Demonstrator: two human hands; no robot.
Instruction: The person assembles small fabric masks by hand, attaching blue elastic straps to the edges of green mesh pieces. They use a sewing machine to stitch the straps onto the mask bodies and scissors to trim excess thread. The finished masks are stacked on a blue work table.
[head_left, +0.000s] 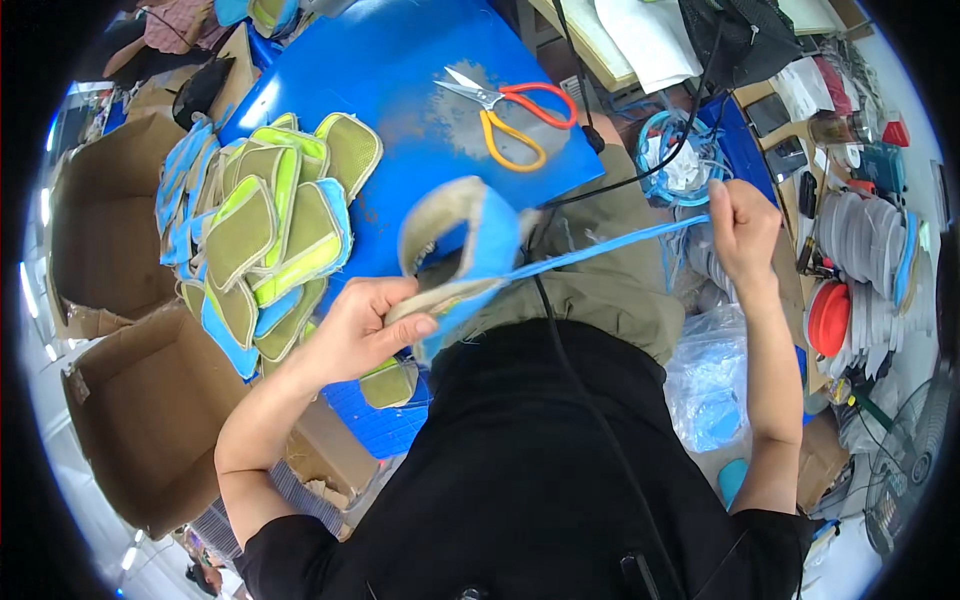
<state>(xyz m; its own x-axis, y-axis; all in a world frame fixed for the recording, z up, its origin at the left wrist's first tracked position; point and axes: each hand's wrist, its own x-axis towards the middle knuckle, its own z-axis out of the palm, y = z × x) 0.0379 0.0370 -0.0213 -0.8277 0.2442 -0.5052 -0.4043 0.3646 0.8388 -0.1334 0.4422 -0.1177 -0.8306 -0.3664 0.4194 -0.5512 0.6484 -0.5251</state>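
My left hand (375, 325) is closed on a curled blue-and-beige fabric piece (490, 240), partly smeared by motion, above my lap. From that piece a narrow blue fabric strip (615, 243) runs taut to the right. Its far end is gripped in the closed fingers of my right hand (745, 235), held out at the right over the workplace's side. Beyond the fabric, scissors (490, 98) with one red and one orange handle lie on the blue table with their blades apart. To the left is a heap of olive, lime and blue fabric pieces (285, 220).
The blue table (400, 45) has a corner near my knees. Two cardboard boxes (150, 410) stand at the left. A bundle of blue strips (680, 150) and a clear plastic bag (708, 380) are at the right, near a shelf with stacked grey discs (865, 240). A black cable (580, 385) crosses my body.
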